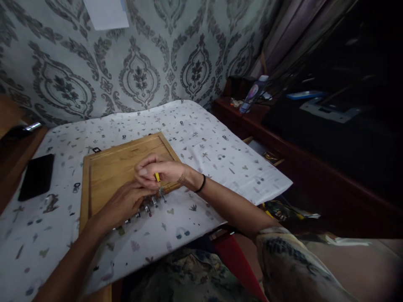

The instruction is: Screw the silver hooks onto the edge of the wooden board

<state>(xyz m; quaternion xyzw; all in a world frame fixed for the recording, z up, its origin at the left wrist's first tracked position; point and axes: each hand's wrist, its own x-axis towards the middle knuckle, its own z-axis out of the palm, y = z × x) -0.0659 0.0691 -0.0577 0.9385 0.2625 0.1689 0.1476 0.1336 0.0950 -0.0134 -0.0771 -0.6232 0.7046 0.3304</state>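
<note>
A wooden board [122,159] with a raised rim lies on the patterned white cloth. Along its near edge sits a row of several shiny metal hooks [154,202]. My right hand [157,170] is closed in a fist above that edge. From beneath its fingers shows a small yellow piece of a thin tool [157,177]; the rest is hidden in the fist. My left hand [127,197] rests low over the board's near edge, beside the hooks. Its fingers are bent and pressed together under the right hand, and their tips are hidden.
A black phone [37,176] lies at the left on the cloth [201,147]. To the right, a bottle [253,94] stands on a dark red cabinet [234,107] with a partly open drawer [267,153]. A patterned wall [170,54] closes off the back.
</note>
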